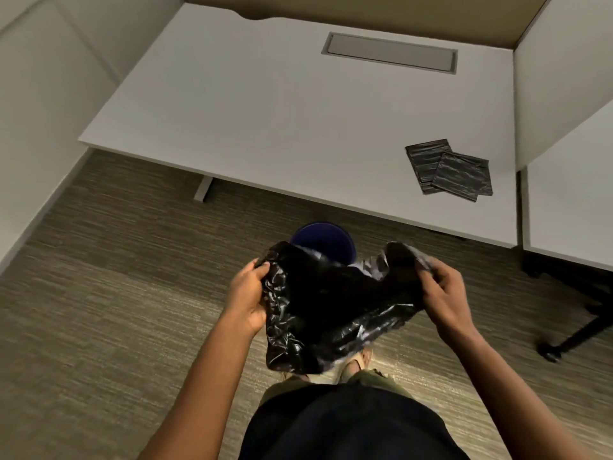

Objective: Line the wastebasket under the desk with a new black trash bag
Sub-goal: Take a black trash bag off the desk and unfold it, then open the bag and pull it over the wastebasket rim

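Both hands pinch the black trash bag point(326, 307): left hand point(247, 298) and right hand point(446, 300) stretch it sideways between them, above the blue wastebasket point(323, 242) by the desk point(282, 127) front edge.

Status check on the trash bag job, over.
Left hand and right hand grip the opened black bag by its edges. Bag above blue wastebasket, not in yet. Nothing blocking.

Wastebasket point(323, 242) on floor before desk point(265, 111) (folded bags point(451, 171) atop).
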Tool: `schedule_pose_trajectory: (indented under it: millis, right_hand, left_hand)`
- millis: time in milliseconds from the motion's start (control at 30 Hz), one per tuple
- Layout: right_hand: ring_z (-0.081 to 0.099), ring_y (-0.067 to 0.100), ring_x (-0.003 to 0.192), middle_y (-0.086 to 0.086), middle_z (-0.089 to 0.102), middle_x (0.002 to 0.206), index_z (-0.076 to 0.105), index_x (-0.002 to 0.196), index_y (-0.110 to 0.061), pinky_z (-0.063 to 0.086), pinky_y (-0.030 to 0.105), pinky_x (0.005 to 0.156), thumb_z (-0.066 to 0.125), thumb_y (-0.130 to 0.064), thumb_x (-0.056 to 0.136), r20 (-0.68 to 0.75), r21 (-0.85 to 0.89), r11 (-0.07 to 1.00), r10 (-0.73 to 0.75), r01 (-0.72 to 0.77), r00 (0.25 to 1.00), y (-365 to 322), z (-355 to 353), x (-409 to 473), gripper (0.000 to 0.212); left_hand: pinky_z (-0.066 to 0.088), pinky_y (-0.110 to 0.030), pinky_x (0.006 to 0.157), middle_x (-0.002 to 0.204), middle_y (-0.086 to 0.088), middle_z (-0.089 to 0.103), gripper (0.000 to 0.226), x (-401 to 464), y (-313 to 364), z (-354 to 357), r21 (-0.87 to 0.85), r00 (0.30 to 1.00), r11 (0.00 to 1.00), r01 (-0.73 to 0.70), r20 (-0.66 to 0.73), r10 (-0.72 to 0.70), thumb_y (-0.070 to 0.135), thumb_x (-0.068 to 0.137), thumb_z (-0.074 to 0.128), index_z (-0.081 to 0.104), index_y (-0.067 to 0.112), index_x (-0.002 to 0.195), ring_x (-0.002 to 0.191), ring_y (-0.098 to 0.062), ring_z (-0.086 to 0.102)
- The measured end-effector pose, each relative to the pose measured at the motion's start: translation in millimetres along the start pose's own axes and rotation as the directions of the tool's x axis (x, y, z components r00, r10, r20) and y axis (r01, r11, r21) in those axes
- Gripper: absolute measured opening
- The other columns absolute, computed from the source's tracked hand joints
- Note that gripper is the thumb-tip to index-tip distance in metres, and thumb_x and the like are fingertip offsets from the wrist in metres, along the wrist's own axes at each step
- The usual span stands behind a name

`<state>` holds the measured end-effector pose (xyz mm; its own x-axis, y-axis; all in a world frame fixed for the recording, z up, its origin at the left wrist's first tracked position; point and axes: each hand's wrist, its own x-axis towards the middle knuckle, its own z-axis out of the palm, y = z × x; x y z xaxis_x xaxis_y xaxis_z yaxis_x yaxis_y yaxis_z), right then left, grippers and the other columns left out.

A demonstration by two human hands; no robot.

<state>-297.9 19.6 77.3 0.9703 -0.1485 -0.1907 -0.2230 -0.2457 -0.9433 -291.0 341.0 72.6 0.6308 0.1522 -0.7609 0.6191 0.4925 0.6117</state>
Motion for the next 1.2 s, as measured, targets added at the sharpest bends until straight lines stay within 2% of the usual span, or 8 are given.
schedule_pose_trajectory:
  millis: [100, 200, 367, 533, 667, 900, 1033, 1200]
  right_hand:
    - [0.071, 0.009, 0.075, -0.001, 0.076, 0.089, 0.075, 0.096, -0.025, 0.055, 0.016, 0.059, 0.053, -0.033, 0.103, -0.104, 0.078, 0.995, -0.056, 0.064, 0.993, 5.9, -14.8, 7.4, 0.025]
    - [0.073, 0.029, 0.082, 0.001, 0.075, 0.081, 0.073, 0.085, -0.022, 0.054, 0.031, 0.063, 0.052, -0.032, 0.105, -0.153, -0.060, 0.985, 0.149, -0.159, 0.977, 27.5, -13.0, 16.8, 0.031]
    - [0.074, 0.017, 0.081, -0.004, 0.078, 0.089, 0.075, 0.094, -0.032, 0.060, 0.031, 0.062, 0.053, -0.044, 0.099, -0.063, -0.113, 0.993, 0.033, -0.040, 0.997, 33.9, -20.2, 28.0, 0.025]
    - [0.069, 0.017, 0.081, 0.009, 0.079, 0.106, 0.073, 0.107, -0.022, 0.049, 0.030, 0.068, 0.057, -0.041, 0.103, -0.084, -0.415, 0.883, 0.201, -0.218, 0.976, 51.0, -26.4, 47.5, 0.025]
    - [0.061, 0.036, 0.120, 0.016, 0.067, 0.132, 0.050, 0.146, -0.024, 0.049, 0.049, 0.099, 0.065, -0.045, 0.093, 0.028, -0.746, 0.660, 0.174, -0.095, 0.984, 55.7, -43.4, 57.8, 0.059]
    - [0.023, 0.036, 0.156, 0.012, 0.027, 0.167, 0.023, 0.163, -0.039, 0.026, 0.054, 0.124, 0.077, -0.061, 0.074, 0.453, -0.676, 0.572, -0.173, 0.464, 0.874, 20.4, 8.9, 77.6, 0.106]
    - [0.070, 0.033, 0.113, 0.009, 0.076, 0.120, 0.072, 0.124, -0.022, 0.054, 0.040, 0.091, 0.070, -0.015, 0.079, 0.544, -0.620, 0.640, -0.066, 0.453, 0.837, 13.9, 24.7, 108.2, 0.046]
    - [0.073, 0.018, 0.085, -0.004, 0.081, 0.093, 0.077, 0.106, -0.027, 0.057, 0.037, 0.077, 0.065, -0.014, 0.078, 0.487, -0.511, 0.764, -0.120, 0.394, 0.865, 9.4, 19.2, 108.1, 0.033]
  left_hand:
    - [0.062, -0.042, 0.069, 0.092, -0.014, 0.080, 0.030, 7.0, 8.7, 0.8, -0.178, 0.997, 0.981, 0.079, 0.009, -0.078, 0.010, 0.095, 0.049, 0.078, 0.019, 0.099, 0.082, -0.029, 0.078]
    - [0.058, -0.050, 0.074, 0.102, -0.022, 0.074, 0.029, 14.8, 4.1, 1.4, -0.182, 0.971, 0.967, 0.178, -0.126, -0.202, 0.012, 0.104, 0.042, 0.068, 0.013, 0.115, 0.091, -0.036, 0.071]
    - [0.059, -0.032, 0.055, 0.086, -0.009, 0.080, 0.034, 20.9, 6.8, 11.6, -0.048, 0.984, 0.995, 0.084, -0.154, -0.090, 0.012, 0.097, 0.038, 0.070, 0.016, 0.107, 0.071, -0.022, 0.077]
    - [0.054, -0.037, 0.065, 0.082, -0.007, 0.068, 0.020, 22.0, 6.4, 39.5, 0.034, 0.958, 0.995, 0.095, -0.276, -0.082, 0.022, 0.096, 0.048, 0.066, 0.015, 0.089, 0.078, -0.023, 0.065]
    - [0.054, -0.032, 0.066, 0.082, -0.005, 0.072, 0.018, 14.5, 4.1, 70.9, 0.059, 0.976, 0.998, 0.030, -0.218, -0.017, 0.026, 0.094, 0.056, 0.071, 0.017, 0.094, 0.077, -0.021, 0.069]
    - [0.060, -0.031, 0.070, 0.094, -0.007, 0.081, 0.022, 4.0, -2.5, 114.7, 0.292, 0.983, 0.943, -0.160, 0.133, 0.126, 0.018, 0.098, 0.059, 0.081, 0.015, 0.099, 0.086, -0.020, 0.075]
    - [0.059, -0.028, 0.080, 0.102, -0.009, 0.078, 0.020, 10.5, 5.8, 101.9, 0.549, 0.915, 0.738, -0.393, 0.311, 0.256, 0.011, 0.093, 0.069, 0.081, 0.024, 0.104, 0.089, -0.015, 0.073]
    - [0.045, -0.008, 0.078, 0.109, 0.003, 0.055, 0.065, 23.8, 9.6, 58.0, 0.875, 0.771, 0.133, -0.466, 0.328, 0.545, 0.014, 0.075, 0.085, 0.064, 0.031, 0.134, 0.087, 0.005, 0.053]
